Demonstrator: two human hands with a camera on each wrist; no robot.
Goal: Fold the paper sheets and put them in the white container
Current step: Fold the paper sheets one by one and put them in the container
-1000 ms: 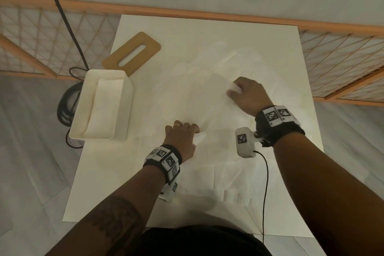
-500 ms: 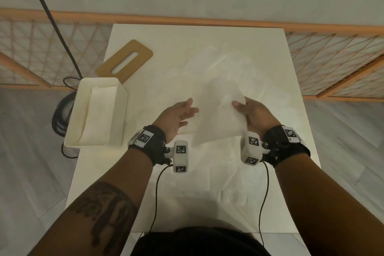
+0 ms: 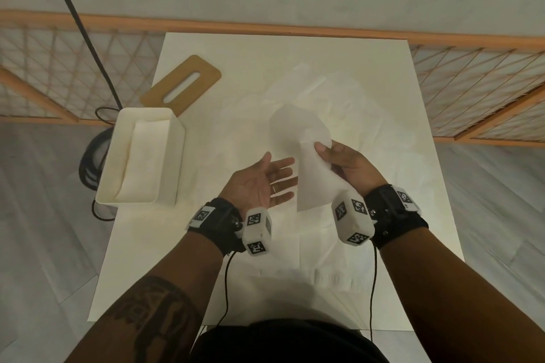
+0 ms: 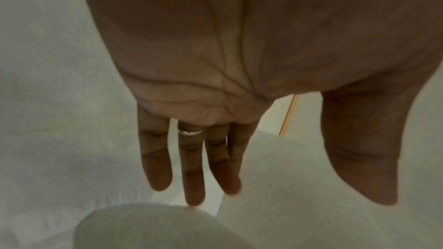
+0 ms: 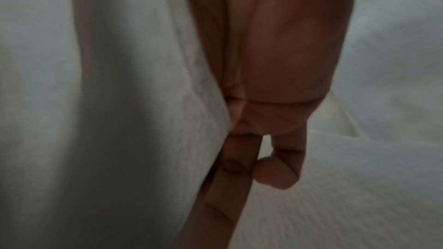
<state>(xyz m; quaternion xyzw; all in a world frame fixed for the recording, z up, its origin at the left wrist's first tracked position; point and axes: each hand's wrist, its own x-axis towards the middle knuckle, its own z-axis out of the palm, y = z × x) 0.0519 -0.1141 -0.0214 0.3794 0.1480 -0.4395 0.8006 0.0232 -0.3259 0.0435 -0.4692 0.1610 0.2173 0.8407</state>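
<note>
Ring (image 4: pixel 190 132) on left hand (image 3: pixel 262 183), wrist view only

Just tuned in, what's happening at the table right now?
A person is folding paper sheets. The right hand pinches one paper sheet lifted above the table, while the left hand is open, palm up, beside it. The white container at left already holds folded paper; more sheets lie spread on the table.

— What do I log for the surface?
— I see a white table (image 3: pixel 413 215): white container (image 3: pixel 177 162) at its left edge, wooden slotted lid (image 3: pixel 182 84) behind it, loose paper sheets (image 3: pixel 339 250) spread across.
</note>
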